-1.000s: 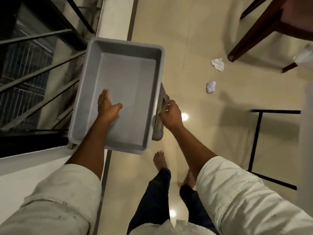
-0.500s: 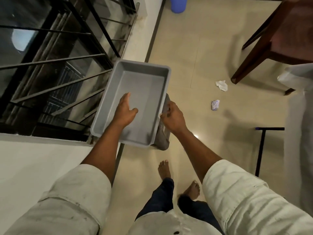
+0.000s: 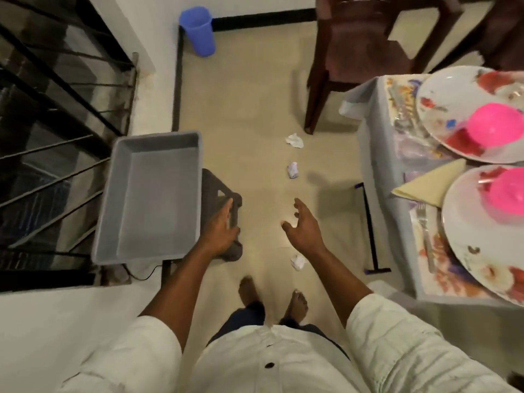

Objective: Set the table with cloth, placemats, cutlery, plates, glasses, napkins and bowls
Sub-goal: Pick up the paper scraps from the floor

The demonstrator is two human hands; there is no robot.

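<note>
Beside both loose hands, rectangular smooth grey plastic tub [image 3: 153, 194], round glossy plates [image 3: 459, 114]

A tray [image 3: 150, 197] sits on a stool [image 3: 219, 194] at centre left, beside a railing [image 3: 56, 109]. At right, two plates [image 3: 442, 114] holding bowls [image 3: 494, 126] lie on the table [image 3: 377, 137], a napkin [image 3: 431, 184] between them.

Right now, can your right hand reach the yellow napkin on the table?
Probably yes. The right hand is open and holds nothing, and only bare floor lies between it and the table edge. The napkin lies uncovered between two plates.
</note>
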